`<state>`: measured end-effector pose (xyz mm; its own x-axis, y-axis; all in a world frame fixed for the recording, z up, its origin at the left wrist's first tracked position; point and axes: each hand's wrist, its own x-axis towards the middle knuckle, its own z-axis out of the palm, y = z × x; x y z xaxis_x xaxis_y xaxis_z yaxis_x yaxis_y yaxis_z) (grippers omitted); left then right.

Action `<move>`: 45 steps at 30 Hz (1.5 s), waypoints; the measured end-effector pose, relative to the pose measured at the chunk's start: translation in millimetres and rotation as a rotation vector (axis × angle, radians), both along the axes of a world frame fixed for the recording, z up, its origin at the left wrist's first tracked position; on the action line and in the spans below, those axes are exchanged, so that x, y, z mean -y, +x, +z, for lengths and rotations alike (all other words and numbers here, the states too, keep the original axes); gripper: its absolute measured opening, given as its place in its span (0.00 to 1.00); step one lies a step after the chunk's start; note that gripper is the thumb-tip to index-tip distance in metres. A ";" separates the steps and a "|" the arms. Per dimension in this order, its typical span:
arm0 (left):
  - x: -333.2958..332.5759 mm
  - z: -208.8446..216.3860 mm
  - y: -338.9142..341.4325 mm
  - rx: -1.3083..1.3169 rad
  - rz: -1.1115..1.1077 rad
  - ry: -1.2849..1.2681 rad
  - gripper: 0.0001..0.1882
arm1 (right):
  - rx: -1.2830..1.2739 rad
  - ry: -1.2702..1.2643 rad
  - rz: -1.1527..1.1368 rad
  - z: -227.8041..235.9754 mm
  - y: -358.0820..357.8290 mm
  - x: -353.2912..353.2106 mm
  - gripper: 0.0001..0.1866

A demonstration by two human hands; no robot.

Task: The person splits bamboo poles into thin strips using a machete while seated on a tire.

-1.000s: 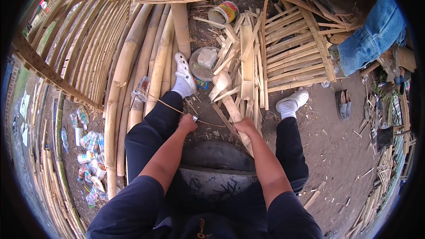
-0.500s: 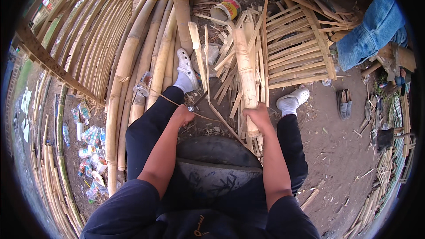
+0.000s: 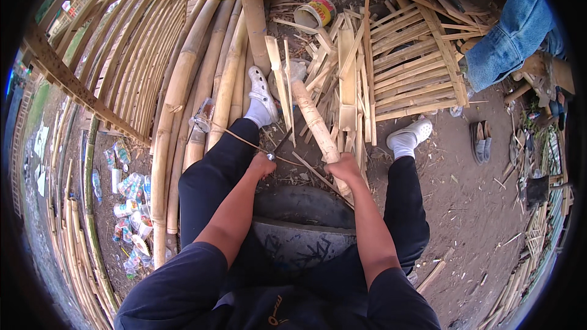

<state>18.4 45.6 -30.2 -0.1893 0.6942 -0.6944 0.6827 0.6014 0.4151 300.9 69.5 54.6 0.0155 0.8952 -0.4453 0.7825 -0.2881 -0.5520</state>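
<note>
My right hand (image 3: 346, 169) is closed around the lower part of a pale bamboo piece (image 3: 315, 121), which tilts with its far end toward the left. My left hand (image 3: 262, 165) is closed on a knife (image 3: 282, 142) at its handle; a silvery collar shows at the fist and a dark, narrow blade points up and right. The blade is a little apart from the bamboo. A heap of split bamboo strips (image 3: 347, 95) lies just beyond my right hand. Between my legs is a dark rounded seat-like slab (image 3: 302, 241).
Long bamboo poles (image 3: 183, 79) lie on the left beside a slatted bamboo frame (image 3: 128, 55). Plastic litter (image 3: 133, 189) is scattered there. A bamboo rack (image 3: 416, 67), a bucket (image 3: 318, 12) and a denim-clad leg of another person (image 3: 513, 36) are ahead. Dark shoes (image 3: 480, 142) stand at right.
The bamboo piece in my right hand has swung leftward from nearly upright to a slant, exposing a split piece on the heap. My left hand with the knife has shifted slightly right and down.
</note>
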 end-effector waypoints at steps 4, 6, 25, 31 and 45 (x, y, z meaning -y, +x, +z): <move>5.3 -17.3 -7.6 0.001 0.019 -0.024 0.13 | -0.229 0.310 -0.013 67.2 -16.6 -13.2 0.21; 8.3 -26.0 -9.0 0.021 0.032 -0.041 0.13 | -0.408 0.494 -0.054 108.1 -25.4 -16.9 0.17; 10.4 -25.4 5.0 0.051 0.117 -0.099 0.12 | 0.162 -0.029 0.065 -0.2 1.6 -13.6 0.25; 12.7 -32.0 -6.8 0.052 0.051 -0.122 0.14 | -0.152 0.076 -0.026 49.5 -7.9 -25.3 0.27; 14.4 -27.6 0.9 -0.035 -0.097 -0.107 0.12 | -0.035 0.169 0.150 -57.0 6.9 15.3 0.51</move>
